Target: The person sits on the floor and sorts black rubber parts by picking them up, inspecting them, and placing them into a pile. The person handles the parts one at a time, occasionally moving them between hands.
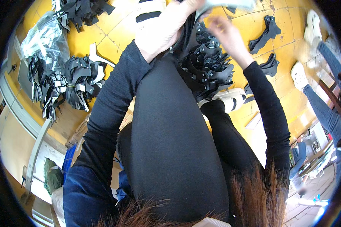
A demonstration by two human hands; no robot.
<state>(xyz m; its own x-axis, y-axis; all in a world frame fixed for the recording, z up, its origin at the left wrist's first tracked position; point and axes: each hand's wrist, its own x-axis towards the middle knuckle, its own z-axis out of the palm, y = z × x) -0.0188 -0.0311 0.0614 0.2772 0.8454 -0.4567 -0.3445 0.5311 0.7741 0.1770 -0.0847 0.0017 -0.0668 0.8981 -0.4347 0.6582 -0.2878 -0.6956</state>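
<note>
My left hand (161,32) is closed round a bundle of black pieces (185,36) at the top middle, over my knee. A pale, whitish sheet-like thing (235,3) reaches right from beside that hand at the upper edge; where it is held cannot be made out. My right hand (229,36) is raised just right of the bundle, its fingers blurred by motion and partly bent. Below it, a large heap of black sock-shaped pieces (206,64) with small pale marks lies on the floor beside my leg.
More black pieces lie on the yellow tiled floor (106,38): tied bundles (79,81) at left, stacks (265,34) at right. A clear plastic bag (47,41) sits among the left bundles. Another person's legs (322,102) in jeans and white shoes are at far right.
</note>
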